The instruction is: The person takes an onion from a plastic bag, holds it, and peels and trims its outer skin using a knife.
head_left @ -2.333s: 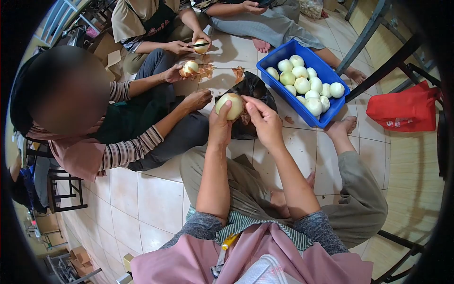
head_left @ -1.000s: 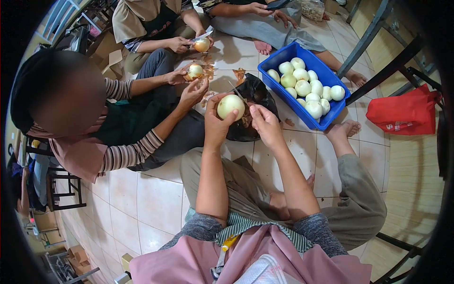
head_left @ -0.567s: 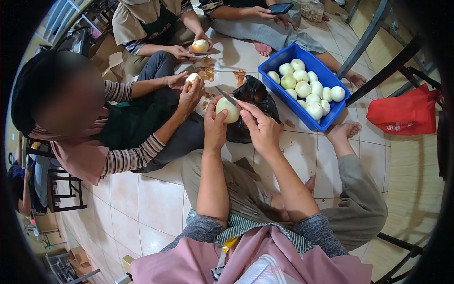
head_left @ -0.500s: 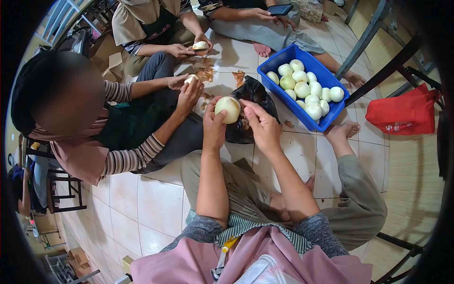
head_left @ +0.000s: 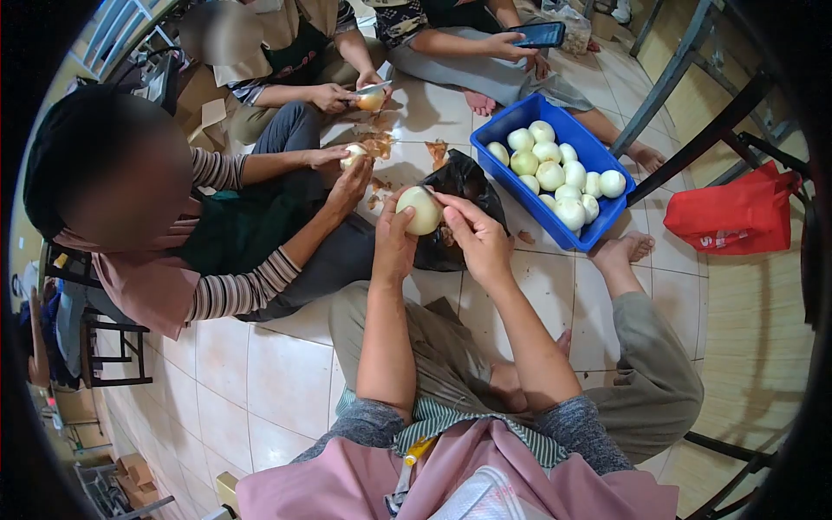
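My left hand (head_left: pixel 394 238) is wrapped round a pale peeled onion (head_left: pixel 419 211), held up in front of me over the floor. Against the onion's right side are the fingertips of my right hand (head_left: pixel 477 240), its thumb and forefinger drawn together. A thin greyish edge shows at the onion's top by those fingers, too small to name. Just beyond my hands lies a black plastic bag (head_left: pixel 472 182) with brown skins in it. To its right stands a blue tub (head_left: pixel 572 239) holding several peeled onions (head_left: pixel 550 176).
At my left a person in striped sleeves (head_left: pixel 234 290) holds an onion. Farther back, another person (head_left: pixel 334 97) works on an onion with a knife, and one holds a phone (head_left: pixel 538 35). Onion skins (head_left: pixel 377 143) litter the tiles. A red bag (head_left: pixel 732 212) and metal legs stand right.
My right fingers have drawn closer together against the onion, which has turned slightly in my left hand. The person at the back has brought the knife up over their onion.
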A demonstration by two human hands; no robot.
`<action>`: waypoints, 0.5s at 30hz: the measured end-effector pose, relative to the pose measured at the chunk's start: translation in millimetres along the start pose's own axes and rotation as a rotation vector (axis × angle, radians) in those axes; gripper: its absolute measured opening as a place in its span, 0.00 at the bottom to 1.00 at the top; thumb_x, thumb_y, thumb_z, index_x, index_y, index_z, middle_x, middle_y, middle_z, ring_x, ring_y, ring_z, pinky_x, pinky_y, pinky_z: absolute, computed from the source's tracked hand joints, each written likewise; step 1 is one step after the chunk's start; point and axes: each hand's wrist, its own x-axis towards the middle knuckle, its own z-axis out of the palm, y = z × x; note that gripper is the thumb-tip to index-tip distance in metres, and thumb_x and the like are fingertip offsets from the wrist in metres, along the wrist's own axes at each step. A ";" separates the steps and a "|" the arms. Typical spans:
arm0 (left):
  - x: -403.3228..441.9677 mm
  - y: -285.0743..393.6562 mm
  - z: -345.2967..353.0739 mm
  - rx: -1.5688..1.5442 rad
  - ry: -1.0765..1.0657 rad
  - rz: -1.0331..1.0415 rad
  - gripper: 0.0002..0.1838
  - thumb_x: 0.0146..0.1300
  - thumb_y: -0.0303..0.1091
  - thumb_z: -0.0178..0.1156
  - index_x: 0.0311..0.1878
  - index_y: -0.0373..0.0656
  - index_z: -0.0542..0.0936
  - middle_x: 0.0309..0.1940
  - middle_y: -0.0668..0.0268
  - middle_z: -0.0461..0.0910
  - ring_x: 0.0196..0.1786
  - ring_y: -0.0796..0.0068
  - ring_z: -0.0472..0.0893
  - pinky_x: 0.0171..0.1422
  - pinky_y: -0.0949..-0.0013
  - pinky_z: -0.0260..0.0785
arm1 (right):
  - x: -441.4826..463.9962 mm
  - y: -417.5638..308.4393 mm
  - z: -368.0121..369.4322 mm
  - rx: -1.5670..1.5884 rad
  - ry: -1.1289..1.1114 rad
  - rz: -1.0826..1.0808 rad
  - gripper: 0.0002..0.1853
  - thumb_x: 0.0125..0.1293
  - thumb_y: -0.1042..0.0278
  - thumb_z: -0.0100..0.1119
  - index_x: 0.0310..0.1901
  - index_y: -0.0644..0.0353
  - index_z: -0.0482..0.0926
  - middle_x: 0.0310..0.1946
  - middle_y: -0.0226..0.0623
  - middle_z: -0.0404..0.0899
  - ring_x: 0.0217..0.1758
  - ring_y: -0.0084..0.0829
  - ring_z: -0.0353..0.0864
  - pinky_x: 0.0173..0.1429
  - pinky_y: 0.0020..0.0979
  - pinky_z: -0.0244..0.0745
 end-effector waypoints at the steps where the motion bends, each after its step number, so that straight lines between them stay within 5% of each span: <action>1: 0.1 2.7 3.9 -0.006 -0.018 0.001 0.25 0.68 0.32 0.57 0.66 0.34 0.66 0.60 0.54 0.77 0.61 0.67 0.78 0.68 0.66 0.70 | 2.4 -1.3 -4.5 0.105 -0.028 0.109 0.20 0.75 0.52 0.57 0.62 0.53 0.80 0.29 0.20 0.79 0.25 0.14 0.68 0.31 0.21 0.67; 5: -0.3 4.1 6.2 -0.002 -0.058 0.014 0.25 0.69 0.33 0.56 0.66 0.34 0.67 0.64 0.51 0.75 0.64 0.66 0.77 0.70 0.66 0.68 | 7.4 -1.5 -17.8 0.248 -0.031 0.135 0.22 0.76 0.55 0.57 0.67 0.54 0.75 0.25 0.16 0.70 0.25 0.12 0.62 0.30 0.21 0.60; 8: 1.2 1.7 5.2 0.008 -0.035 -0.006 0.25 0.70 0.34 0.55 0.66 0.34 0.66 0.63 0.51 0.75 0.64 0.66 0.77 0.71 0.65 0.67 | -3.8 -12.1 -11.1 0.066 -0.155 0.096 0.24 0.75 0.54 0.58 0.68 0.52 0.75 0.24 0.19 0.72 0.25 0.14 0.64 0.31 0.21 0.62; 15: -2.6 -2.6 3.7 0.076 0.000 0.005 0.26 0.71 0.41 0.50 0.66 0.32 0.69 0.63 0.51 0.75 0.67 0.60 0.75 0.76 0.59 0.62 | -11.7 -9.8 1.9 -0.236 -0.040 -0.103 0.22 0.73 0.48 0.57 0.65 0.42 0.78 0.24 0.31 0.77 0.25 0.20 0.73 0.34 0.26 0.70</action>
